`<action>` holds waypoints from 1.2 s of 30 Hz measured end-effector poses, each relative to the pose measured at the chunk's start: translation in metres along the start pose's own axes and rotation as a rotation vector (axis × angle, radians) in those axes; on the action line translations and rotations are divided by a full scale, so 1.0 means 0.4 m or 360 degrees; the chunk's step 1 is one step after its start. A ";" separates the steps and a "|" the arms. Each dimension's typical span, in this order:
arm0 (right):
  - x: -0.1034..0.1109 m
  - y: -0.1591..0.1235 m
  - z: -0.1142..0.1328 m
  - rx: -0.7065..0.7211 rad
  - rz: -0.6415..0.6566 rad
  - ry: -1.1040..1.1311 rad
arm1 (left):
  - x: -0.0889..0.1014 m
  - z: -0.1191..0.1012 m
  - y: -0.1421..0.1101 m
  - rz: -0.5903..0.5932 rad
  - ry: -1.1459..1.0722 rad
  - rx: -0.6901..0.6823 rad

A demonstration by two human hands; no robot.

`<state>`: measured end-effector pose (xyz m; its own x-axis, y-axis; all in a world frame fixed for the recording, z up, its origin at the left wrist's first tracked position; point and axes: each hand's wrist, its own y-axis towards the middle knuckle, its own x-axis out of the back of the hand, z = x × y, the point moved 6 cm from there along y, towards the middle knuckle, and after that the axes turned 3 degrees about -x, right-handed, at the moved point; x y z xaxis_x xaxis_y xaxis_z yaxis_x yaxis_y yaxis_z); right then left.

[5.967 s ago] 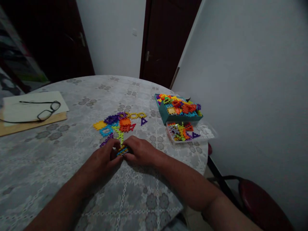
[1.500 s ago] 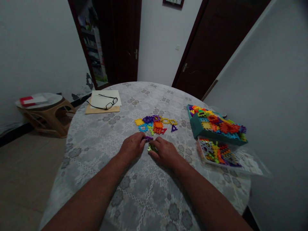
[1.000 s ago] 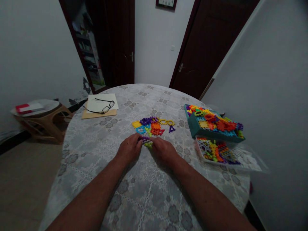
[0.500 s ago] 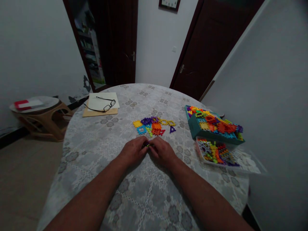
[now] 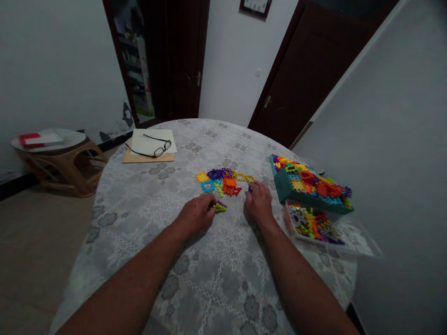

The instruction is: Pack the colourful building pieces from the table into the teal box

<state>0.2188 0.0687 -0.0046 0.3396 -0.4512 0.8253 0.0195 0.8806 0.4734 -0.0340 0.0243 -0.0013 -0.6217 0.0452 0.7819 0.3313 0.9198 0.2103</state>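
My left hand [image 5: 195, 215] is closed on a joined purple and lime-green interlocking toy piece [image 5: 220, 207], which sticks out to the right of the fingertips. My right hand [image 5: 259, 201] reaches forward on the right, its fingers curled down over the small purple triangle piece [image 5: 250, 189], which the fingers mostly cover. Just beyond both hands lies a loose group of flat notched pieces: a yellow square [image 5: 202, 177], a blue ring-shaped one [image 5: 208, 186], an orange square [image 5: 229, 182], a lime-green one [image 5: 219, 188] and yellow open frames [image 5: 240, 177].
At the right stands a teal box [image 5: 285, 185] heaped with such pieces. A clear plastic tub [image 5: 316, 239] with more pieces sits before it. Black glasses [image 5: 159, 151] rest on paper and a board at the far left. A stool [image 5: 70, 163] stands left of the table.
My hands were together on the purple and green pieces. Now my right hand has let go and moved right to the purple triangle, while my left hand keeps the joined piece.
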 end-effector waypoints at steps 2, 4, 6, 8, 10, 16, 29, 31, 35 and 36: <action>-0.003 0.001 -0.024 -0.0087 0.0068 -0.0144 | -0.001 0.001 -0.001 0.0002 0.0018 -0.0018; -0.006 0.001 -0.037 -0.0144 0.0154 -0.0246 | -0.001 0.002 -0.001 -0.0008 0.0031 -0.0028; -0.004 -0.001 -0.037 -0.0161 0.0216 -0.0317 | -0.001 0.003 0.000 -0.0031 0.0041 -0.0029; 0.000 -0.006 -0.028 -0.0163 0.0286 -0.0382 | -0.001 0.006 0.002 -0.0048 0.0047 -0.0008; 0.005 -0.017 -0.014 -0.0152 0.0377 -0.0436 | -0.003 0.009 0.003 -0.0044 0.0047 0.0014; 0.026 -0.062 0.080 0.0147 0.0438 -0.0392 | 0.003 0.006 0.004 -0.0064 0.0027 0.0007; 0.022 -0.137 0.251 0.0702 0.0805 -0.0305 | 0.019 -0.010 -0.001 -0.0119 0.0007 0.0064; 0.009 -0.142 0.259 0.0674 0.0813 -0.0241 | 0.015 -0.020 -0.006 -0.0074 -0.0006 0.0024; -0.004 -0.134 0.254 0.0630 0.0718 -0.0010 | 0.014 -0.025 -0.011 -0.0025 -0.0041 -0.0003; -0.006 -0.131 0.250 0.0612 0.0679 0.0058 | 0.014 -0.024 -0.011 -0.0018 -0.0062 -0.0005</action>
<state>0.1232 0.0093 -0.0005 0.2746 -0.0560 0.9599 -0.4677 0.8645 0.1842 -0.0320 0.0169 0.0077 -0.6526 0.0500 0.7560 0.3262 0.9191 0.2208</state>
